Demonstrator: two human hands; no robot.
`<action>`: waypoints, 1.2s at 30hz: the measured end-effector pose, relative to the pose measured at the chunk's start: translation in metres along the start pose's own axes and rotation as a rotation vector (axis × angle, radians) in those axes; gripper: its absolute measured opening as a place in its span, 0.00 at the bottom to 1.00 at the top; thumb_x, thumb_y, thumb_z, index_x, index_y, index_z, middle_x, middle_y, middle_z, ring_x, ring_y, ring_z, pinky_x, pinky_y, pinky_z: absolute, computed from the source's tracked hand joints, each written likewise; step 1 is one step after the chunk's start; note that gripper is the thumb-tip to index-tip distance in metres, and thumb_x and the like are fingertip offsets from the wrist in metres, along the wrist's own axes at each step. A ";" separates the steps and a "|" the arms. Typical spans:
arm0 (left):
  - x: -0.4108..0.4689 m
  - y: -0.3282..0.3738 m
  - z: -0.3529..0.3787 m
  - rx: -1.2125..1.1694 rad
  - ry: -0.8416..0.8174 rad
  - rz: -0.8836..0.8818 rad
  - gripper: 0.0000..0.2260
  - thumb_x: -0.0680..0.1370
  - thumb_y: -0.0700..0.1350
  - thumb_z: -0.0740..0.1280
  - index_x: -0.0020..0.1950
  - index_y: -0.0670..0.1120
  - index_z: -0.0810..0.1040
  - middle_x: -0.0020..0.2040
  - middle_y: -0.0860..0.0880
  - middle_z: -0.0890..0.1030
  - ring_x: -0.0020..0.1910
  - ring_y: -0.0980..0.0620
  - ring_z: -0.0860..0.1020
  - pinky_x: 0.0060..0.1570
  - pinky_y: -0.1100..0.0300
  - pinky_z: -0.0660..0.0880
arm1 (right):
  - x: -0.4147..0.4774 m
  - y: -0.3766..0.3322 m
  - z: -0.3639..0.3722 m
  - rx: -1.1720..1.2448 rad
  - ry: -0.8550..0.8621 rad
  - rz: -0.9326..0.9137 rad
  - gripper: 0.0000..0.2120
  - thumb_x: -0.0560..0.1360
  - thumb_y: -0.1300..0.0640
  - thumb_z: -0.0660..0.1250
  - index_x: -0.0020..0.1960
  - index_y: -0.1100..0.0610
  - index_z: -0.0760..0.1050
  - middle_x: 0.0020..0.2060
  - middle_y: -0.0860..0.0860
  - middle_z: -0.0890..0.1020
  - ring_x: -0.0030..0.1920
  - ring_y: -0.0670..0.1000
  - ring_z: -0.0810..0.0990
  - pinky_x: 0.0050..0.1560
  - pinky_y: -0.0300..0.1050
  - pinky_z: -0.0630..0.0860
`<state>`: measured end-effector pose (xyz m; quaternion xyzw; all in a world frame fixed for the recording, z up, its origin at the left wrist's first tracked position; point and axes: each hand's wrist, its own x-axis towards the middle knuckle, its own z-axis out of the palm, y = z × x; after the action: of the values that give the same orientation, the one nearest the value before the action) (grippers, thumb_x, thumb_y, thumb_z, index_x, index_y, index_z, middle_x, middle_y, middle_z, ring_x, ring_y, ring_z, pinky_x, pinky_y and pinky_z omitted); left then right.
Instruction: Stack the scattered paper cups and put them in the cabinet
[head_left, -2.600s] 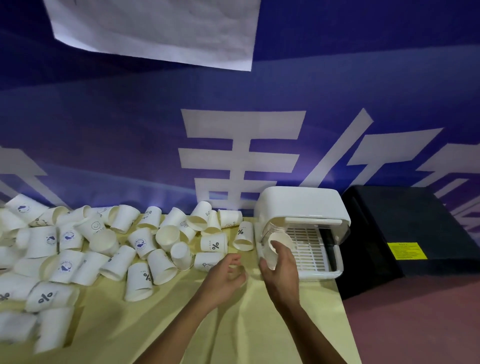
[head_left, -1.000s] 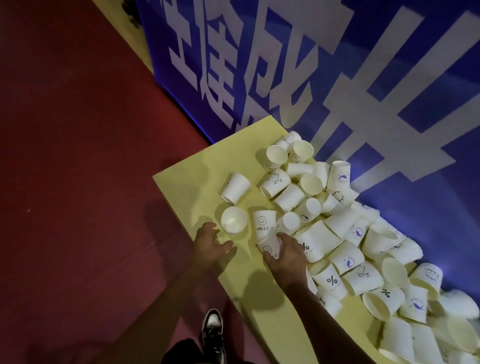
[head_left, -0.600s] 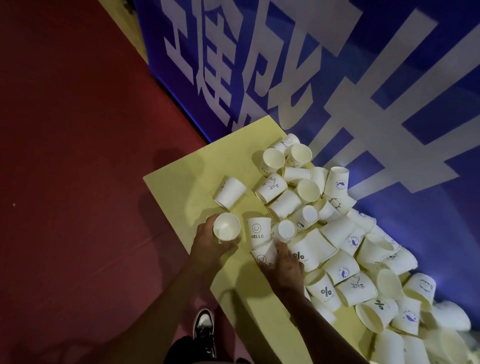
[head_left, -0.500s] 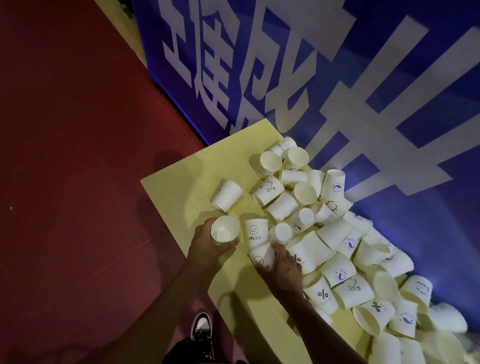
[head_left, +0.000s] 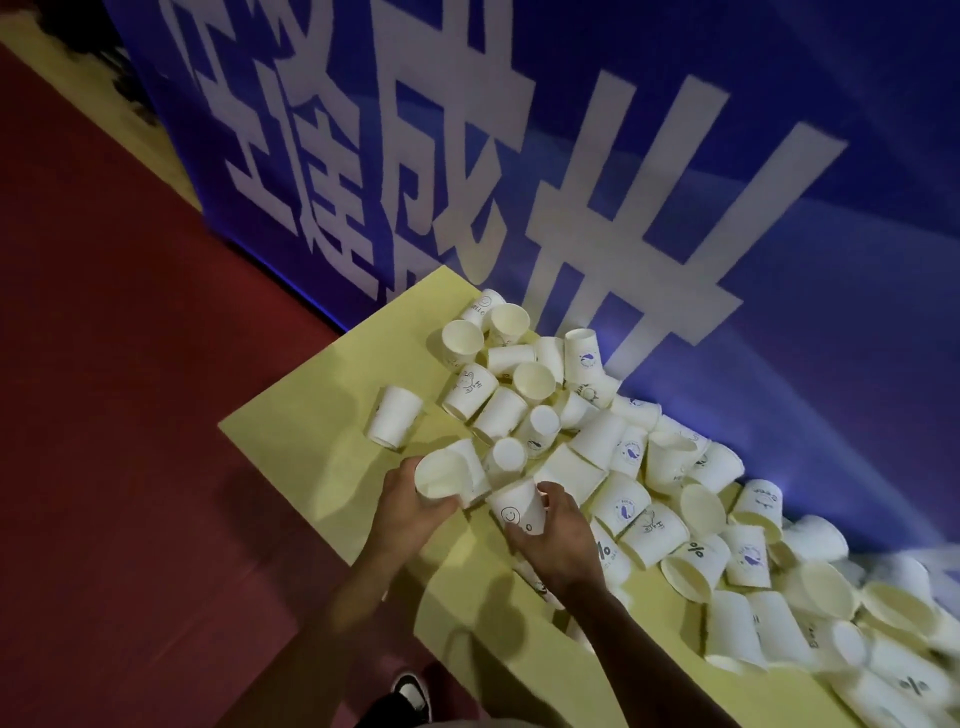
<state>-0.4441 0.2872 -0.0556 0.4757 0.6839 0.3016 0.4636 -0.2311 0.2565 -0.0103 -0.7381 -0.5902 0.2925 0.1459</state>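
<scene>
Several white paper cups (head_left: 613, 452) lie scattered on the yellow table (head_left: 322, 415), most of them on their sides. My left hand (head_left: 410, 506) grips a plain white cup (head_left: 441, 475), tilted with its mouth toward me. Just right of it, my right hand (head_left: 561, 535) holds a cup printed with a smiley face (head_left: 517, 509). The two held cups sit close together near the table's front edge. A single cup (head_left: 393, 423) lies apart at the left. The cabinet is out of view.
A blue banner with large white characters (head_left: 519, 182) stands right behind the table. Red floor (head_left: 130, 415) lies to the left and below the table's corner. My shoe (head_left: 413, 693) shows at the bottom.
My view swung from the cabinet end to the table's left end. My left hand picked the upright plain cup off the table and tilted it; my right hand lifted the smiley cup from the pile.
</scene>
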 end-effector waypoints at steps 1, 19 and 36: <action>-0.002 0.001 0.003 0.011 -0.018 0.005 0.36 0.59 0.62 0.74 0.66 0.53 0.73 0.58 0.50 0.75 0.56 0.53 0.77 0.57 0.51 0.78 | -0.004 0.003 -0.003 0.037 0.020 0.018 0.31 0.72 0.44 0.74 0.69 0.55 0.69 0.59 0.52 0.78 0.58 0.55 0.77 0.58 0.52 0.75; -0.091 0.077 0.119 0.064 -0.228 0.196 0.25 0.67 0.52 0.78 0.61 0.54 0.74 0.57 0.55 0.79 0.57 0.56 0.78 0.55 0.59 0.76 | -0.090 0.116 -0.086 0.421 0.265 0.120 0.29 0.72 0.48 0.76 0.69 0.51 0.69 0.56 0.44 0.80 0.57 0.46 0.78 0.55 0.44 0.77; -0.223 0.146 0.325 0.182 -0.488 0.298 0.23 0.70 0.46 0.77 0.61 0.56 0.72 0.53 0.62 0.77 0.52 0.64 0.76 0.44 0.74 0.70 | -0.196 0.312 -0.200 0.572 0.430 0.284 0.28 0.73 0.52 0.76 0.69 0.51 0.68 0.56 0.45 0.80 0.55 0.47 0.79 0.55 0.50 0.80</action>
<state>-0.0641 0.1234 0.0201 0.6690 0.4991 0.1808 0.5202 0.1095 0.0132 0.0231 -0.7863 -0.3326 0.3012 0.4247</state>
